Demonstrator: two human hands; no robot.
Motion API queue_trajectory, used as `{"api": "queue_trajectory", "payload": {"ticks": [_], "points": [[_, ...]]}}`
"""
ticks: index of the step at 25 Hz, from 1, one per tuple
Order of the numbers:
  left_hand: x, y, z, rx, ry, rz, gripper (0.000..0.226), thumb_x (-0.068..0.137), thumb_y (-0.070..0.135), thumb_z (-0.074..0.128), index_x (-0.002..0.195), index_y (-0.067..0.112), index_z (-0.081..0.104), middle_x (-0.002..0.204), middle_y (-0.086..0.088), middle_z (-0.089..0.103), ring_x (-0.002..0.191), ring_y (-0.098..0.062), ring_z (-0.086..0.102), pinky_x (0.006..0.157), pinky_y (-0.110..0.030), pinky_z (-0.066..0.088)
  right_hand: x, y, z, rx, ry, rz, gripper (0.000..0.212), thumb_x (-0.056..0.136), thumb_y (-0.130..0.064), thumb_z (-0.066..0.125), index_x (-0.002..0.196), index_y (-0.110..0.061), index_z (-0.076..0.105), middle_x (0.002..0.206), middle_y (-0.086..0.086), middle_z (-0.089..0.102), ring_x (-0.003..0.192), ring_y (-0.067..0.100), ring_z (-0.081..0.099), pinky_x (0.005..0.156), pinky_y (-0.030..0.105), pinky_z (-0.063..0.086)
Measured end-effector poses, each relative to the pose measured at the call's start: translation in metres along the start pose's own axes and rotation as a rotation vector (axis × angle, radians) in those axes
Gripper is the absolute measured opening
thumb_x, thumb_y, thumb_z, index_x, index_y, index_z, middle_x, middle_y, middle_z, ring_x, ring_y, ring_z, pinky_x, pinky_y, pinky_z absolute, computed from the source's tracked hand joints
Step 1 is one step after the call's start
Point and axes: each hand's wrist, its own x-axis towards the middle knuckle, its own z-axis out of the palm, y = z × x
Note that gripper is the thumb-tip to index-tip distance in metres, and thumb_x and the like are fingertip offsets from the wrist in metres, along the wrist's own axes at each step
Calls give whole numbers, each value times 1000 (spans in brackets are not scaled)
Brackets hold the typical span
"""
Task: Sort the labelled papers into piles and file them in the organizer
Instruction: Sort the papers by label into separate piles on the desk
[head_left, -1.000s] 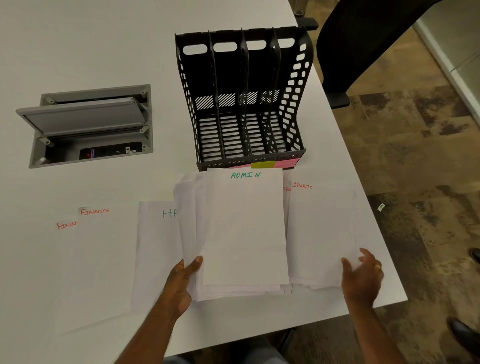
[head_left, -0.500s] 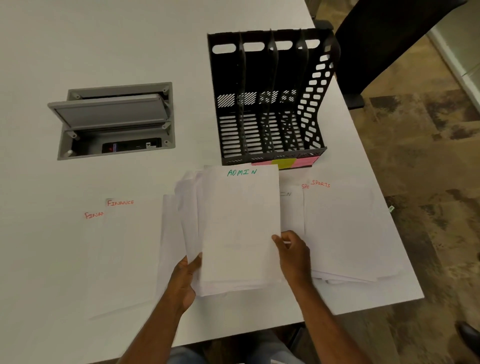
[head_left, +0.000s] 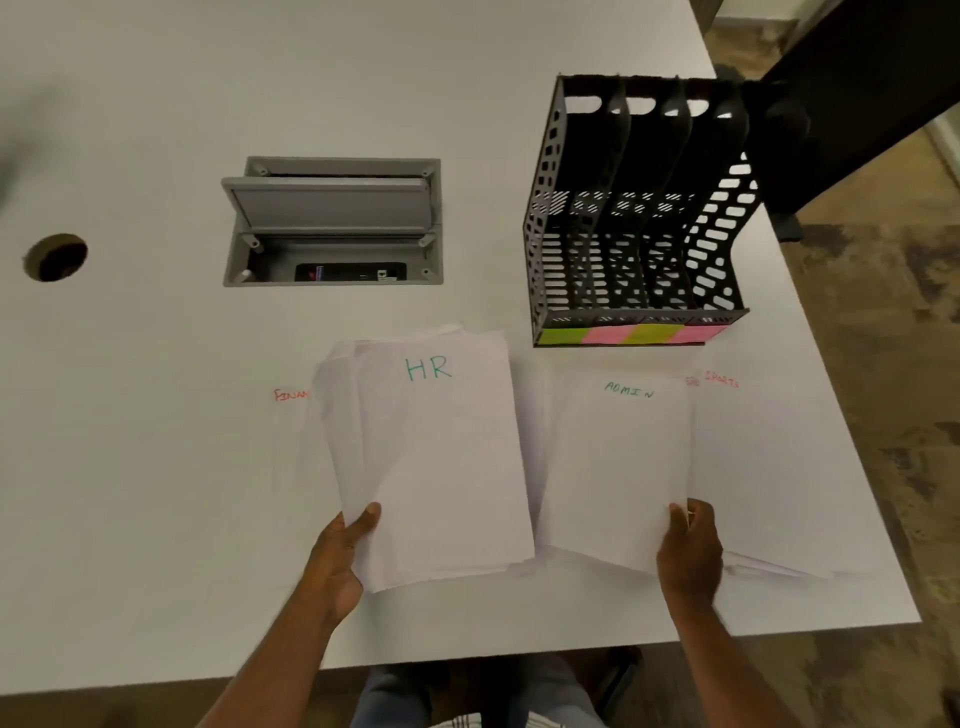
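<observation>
My left hand (head_left: 340, 558) grips the lower left corner of a stack of white papers (head_left: 436, 462) whose top sheet reads HR in green. My right hand (head_left: 688, 551) holds the lower right corner of a single sheet marked ADMIN (head_left: 621, 467), just right of the stack. Further right lies a pile labelled SPORTS (head_left: 769, 467) in red. A sheet marked FINANCE (head_left: 291, 431) lies flat on the left, partly hidden by the held stack. The black four-slot organizer (head_left: 639, 218) stands behind the papers with nothing in its slots and coloured sticky notes along its front edge.
The white table (head_left: 130, 467) has an open grey cable box (head_left: 332, 223) at centre and a round cable hole (head_left: 56, 257) at far left. Its right edge runs close beside the SPORTS pile. A dark chair (head_left: 857, 93) stands behind the organizer.
My right hand took the ADMIN sheet off the top of the stack and carried it right, uncovering the HR sheet. The view swung left.
</observation>
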Motion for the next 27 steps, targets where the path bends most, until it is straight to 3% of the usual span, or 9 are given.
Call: {"api": "queue_trajectory", "payload": {"ticks": [3, 5, 8, 10, 13, 15, 18, 21, 27], "points": [[-2, 3, -15, 17, 4, -3, 37, 92, 20, 67, 128, 10, 63, 122, -15, 71, 116, -37, 63, 103, -54, 47, -6, -13, 12, -87, 73, 48, 44, 92, -19, 66, 130, -7, 49, 125, 24, 57, 114, 45, 52, 92, 54, 46], [-2, 3, -24, 27, 1, -3, 43, 89, 22, 70, 130, 11, 62, 123, -15, 71, 118, -38, 62, 106, -58, 45, -16, -38, 22, 33, 21, -73, 34, 93, -20, 66, 123, -9, 55, 119, 20, 60, 108, 39, 57, 91, 51, 49], [-2, 0, -31, 44, -17, -14, 49, 86, 25, 72, 131, 11, 61, 122, -14, 72, 117, -38, 63, 103, -56, 47, -62, -95, 43, 320, -400, -53, 4, 96, -25, 64, 99, -24, 63, 103, 6, 71, 85, 21, 68, 78, 37, 53], [-4, 1, -35, 45, -35, -19, 48, 87, 25, 71, 131, 11, 61, 118, -14, 73, 113, -37, 64, 97, -51, 52, -101, -120, 66, 285, -552, -77, 14, 90, -36, 70, 93, -27, 60, 91, -7, 70, 79, 9, 66, 70, 27, 51], [-7, 11, -48, 51, 6, -17, 46, 87, 31, 71, 129, 13, 62, 118, -14, 73, 112, -37, 65, 97, -54, 52, -150, -136, 92, 262, -495, -180, 33, 89, -38, 71, 73, -30, 42, 64, -18, 53, 56, -1, 49, 54, 10, 40], [-6, 22, -64, 38, 31, -21, 48, 89, 35, 69, 132, 14, 60, 124, -15, 69, 115, -38, 62, 100, -60, 48, -167, -140, 105, 283, -460, -176, 30, 93, -38, 66, 71, -31, 46, 64, -22, 57, 57, -3, 53, 56, 9, 42], [-3, 37, -89, 14, 55, -21, 45, 92, 34, 66, 132, 16, 59, 126, -15, 68, 116, -40, 61, 95, -61, 51, -178, -143, 115, 255, -455, -193, 25, 99, -40, 54, 88, -21, 66, 85, -11, 71, 78, 3, 66, 75, 21, 52], [0, 51, -108, -1, 72, -11, 38, 92, 35, 67, 126, 19, 62, 121, -11, 69, 111, -36, 63, 85, -53, 56, -160, -134, 114, 154, -267, -209, 30, 102, -31, 50, 113, -10, 69, 109, 9, 73, 102, 27, 67, 90, 33, 51], [11, 65, -128, 17, 103, -18, 30, 90, 35, 68, 116, 21, 65, 123, -13, 68, 112, -38, 62, 97, -60, 50, -120, -92, 98, -65, -177, -114, 38, 99, -33, 56, 126, -7, 51, 114, 21, 63, 104, 42, 62, 84, 47, 53]]}}
